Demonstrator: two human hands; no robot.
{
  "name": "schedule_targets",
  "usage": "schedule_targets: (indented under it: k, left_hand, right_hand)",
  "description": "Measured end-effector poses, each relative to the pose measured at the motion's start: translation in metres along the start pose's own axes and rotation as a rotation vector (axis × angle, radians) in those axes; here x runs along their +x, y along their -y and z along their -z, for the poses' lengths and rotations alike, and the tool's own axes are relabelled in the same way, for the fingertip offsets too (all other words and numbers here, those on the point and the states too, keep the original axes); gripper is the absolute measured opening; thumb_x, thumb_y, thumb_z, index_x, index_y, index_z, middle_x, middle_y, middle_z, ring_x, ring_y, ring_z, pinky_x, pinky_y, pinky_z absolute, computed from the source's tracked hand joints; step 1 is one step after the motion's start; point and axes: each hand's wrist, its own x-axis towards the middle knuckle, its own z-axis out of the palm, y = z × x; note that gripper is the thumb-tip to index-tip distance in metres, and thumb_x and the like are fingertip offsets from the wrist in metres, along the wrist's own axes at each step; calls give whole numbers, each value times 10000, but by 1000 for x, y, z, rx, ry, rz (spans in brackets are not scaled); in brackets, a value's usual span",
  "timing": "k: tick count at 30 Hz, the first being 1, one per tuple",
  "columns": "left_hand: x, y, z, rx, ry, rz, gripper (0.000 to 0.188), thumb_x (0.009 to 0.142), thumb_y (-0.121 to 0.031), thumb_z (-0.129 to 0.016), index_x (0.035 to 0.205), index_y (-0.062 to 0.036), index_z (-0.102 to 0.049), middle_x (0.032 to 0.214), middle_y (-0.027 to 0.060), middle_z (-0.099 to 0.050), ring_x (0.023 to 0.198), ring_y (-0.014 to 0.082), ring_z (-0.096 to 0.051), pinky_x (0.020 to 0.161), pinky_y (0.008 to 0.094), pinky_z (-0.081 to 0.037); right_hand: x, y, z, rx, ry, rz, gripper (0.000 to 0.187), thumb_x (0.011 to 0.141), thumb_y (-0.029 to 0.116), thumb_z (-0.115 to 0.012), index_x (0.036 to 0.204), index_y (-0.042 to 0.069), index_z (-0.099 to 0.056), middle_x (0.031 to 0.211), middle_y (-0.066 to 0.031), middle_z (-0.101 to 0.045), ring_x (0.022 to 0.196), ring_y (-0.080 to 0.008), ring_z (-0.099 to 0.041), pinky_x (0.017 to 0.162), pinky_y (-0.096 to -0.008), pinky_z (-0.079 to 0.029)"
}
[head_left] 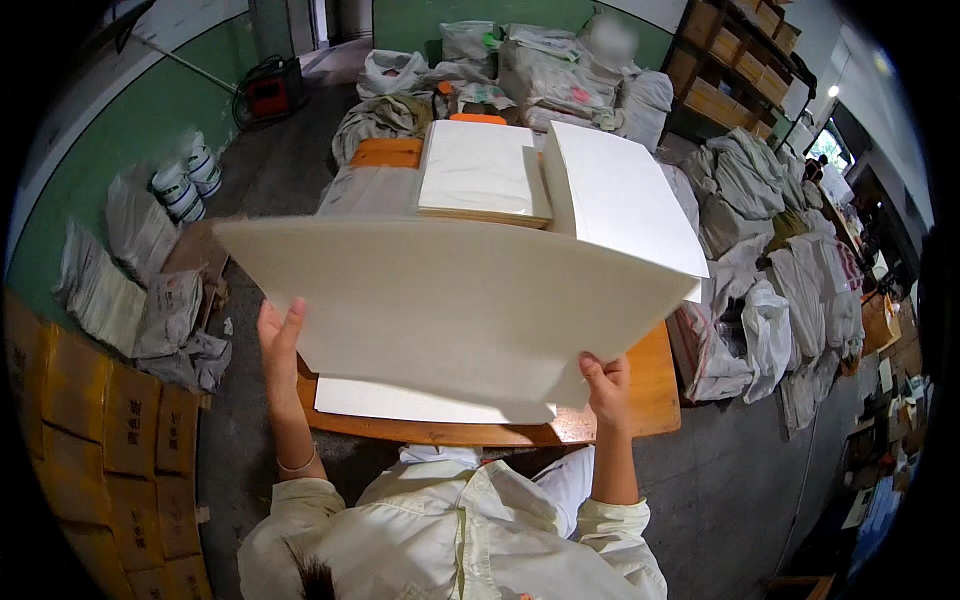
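A large white paper sheet (450, 300) is raised and tilted above the wooden table (655, 385). My left hand (280, 332) grips its left edge, thumb up on the near face. At its lower right corner my right hand (606, 385) pinches it between thumb and fingers. Beneath it, near the table's front edge, lies more white paper (420, 402), mostly covered by the raised sheet. Beyond stand a stack of white sheets (482, 170) and, to its right, a second pile of white sheets (625, 200) whose top sheet bends up.
Brown cartons (105, 430) are stacked at the left. White sacks (560, 75) sit behind the table, and more sacks (790, 290) line the right side. Two buckets (180, 190) and a red machine (275, 90) stand at the far left. A shelf with boxes (735, 65) rises at the back right.
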Motion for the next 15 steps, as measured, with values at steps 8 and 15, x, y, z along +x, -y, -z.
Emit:
schedule_targets:
  k: [8,15]
  left_hand:
    - [-19,55,-18,-171,69,17,482,892,-201,-650,1266,37,-458,1250,101,-528,1184,173,-452,1034,316,-297]
    - [-18,78,20,-211,192,119,568,899,-266,-627,1344,4,-399,1300,103,-483,1222,186,-420,1052,345,-272]
  right_hand:
    - [0,-9,2,-172,-24,-168,280,809,119,-718,1043,7,-617,978,-43,-631,916,-136,-586,807,-294,-478]
    - [-2,4,12,-142,26,-190,470,789,139,-741,1184,-13,-538,1103,-86,-605,1030,-179,-561,888,-333,-459]
